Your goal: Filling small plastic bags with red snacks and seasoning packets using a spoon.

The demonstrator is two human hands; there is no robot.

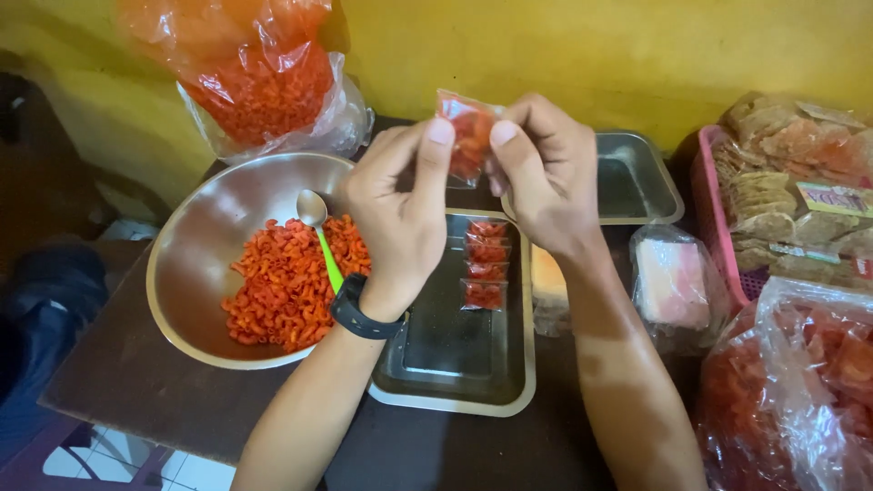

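Yellow wall (591, 55) filled the far background behind a dark brown table (164, 391). At far left stood a large clear plastic bag (264, 82) of orange-red macaroni snacks, leaning against the wall; at near right another big crinkled bag (791, 391) of reddish snacks was cut off by the frame edge. A pink basket (718, 227) at far right held packs of pale brown crackers with coloured paper labels, only partly visible. Left of centre a round steel bowl (200, 264) held a heap of the orange-red macaroni, with a green-handled spoon (318, 232) lying in it. A rectangular steel tray (464, 364) sat near centre with four small filled packets (486, 264) lined up along its far part; the left wrist, wearing a black watch (362, 314), overlapped its left edge. A second steel tray (637, 177) lay farther right, partly hidden by the right hand. A small clear bag (677, 282) with a pale pink block lay right of the right forearm; what it held was hard to make out. Above the trays, the left hand (400, 214) and right hand (546, 177) both pinched a small sachet (468, 136) of red snacks between thumbs and fingers, holding it upright in the air.
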